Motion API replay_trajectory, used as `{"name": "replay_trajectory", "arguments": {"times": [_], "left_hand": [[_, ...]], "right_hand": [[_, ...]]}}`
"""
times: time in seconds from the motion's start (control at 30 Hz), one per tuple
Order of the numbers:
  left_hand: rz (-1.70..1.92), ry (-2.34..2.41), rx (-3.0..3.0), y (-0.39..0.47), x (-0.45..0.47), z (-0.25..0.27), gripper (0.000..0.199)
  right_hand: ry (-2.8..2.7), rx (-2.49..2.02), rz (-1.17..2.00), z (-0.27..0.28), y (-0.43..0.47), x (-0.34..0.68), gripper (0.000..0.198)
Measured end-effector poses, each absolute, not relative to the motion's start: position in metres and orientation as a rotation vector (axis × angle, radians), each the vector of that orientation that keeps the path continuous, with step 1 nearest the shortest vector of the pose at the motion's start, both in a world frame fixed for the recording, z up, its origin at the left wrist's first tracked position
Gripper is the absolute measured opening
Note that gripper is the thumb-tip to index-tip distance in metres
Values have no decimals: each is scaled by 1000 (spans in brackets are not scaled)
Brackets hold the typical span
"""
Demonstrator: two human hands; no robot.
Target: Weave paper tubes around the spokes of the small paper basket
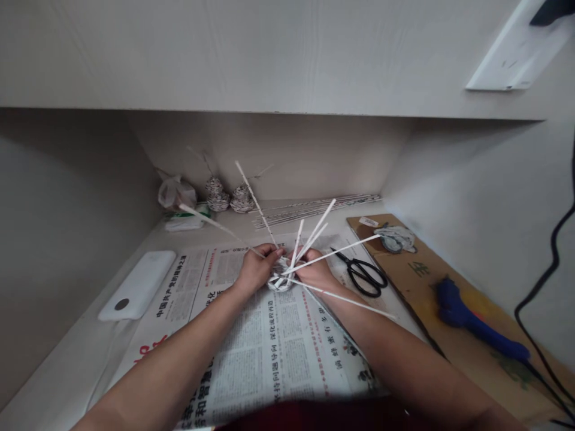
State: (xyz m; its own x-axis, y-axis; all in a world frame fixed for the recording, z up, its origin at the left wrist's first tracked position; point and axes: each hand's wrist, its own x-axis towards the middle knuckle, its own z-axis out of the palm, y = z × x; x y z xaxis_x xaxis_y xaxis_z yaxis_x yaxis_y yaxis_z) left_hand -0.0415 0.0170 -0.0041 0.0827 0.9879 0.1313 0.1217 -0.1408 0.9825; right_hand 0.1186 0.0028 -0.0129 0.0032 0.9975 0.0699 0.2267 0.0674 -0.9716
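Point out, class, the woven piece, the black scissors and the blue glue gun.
Woven piece [281, 283], head view: its lower woven edge.
Black scissors [351, 263], head view: near the pivot.
Blue glue gun [486, 337], head view: middle of the handle.

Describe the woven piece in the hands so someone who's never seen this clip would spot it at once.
Over the newspaper spread on the work surface, follow the forearms to the left hand and right hand. Between them is the small, pale, round woven piece. Unlike the woven shapes standing at the back, it has long, straight, pale sticks fanning out.
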Motion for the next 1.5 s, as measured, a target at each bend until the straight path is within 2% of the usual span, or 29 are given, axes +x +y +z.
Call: {"name": "replay_trajectory", "arguments": {"times": [0.27,0.4,0.47,0.73,1.03,1.3,1.5], "left_hand": [[1111,1052,1462,20,-51,8,28],[699,832,1317,29,-78,26,56],[633,801,1242,32,-89,31,61],[527,918,1385,32,-84,24,45],[726,1125,1819,23,-69,19,16],[808,1065,1691,21,-62,21,21],[874,1220,1775,13,-56,23,10]], "right_hand": [[-1605,-1514,752,5,-6,120,7],[-1539,-1526,817,0,0,125,11],[-1547,-1496,822,-1,2,127,12],[-1659,-1422,822,6,-11,122,15],[-1718,-1286,912,8,-14,123,18],[-1636,-1248,877,5,-6,125,13],[-1775,-1318,725,19,-15,124,7]]}}
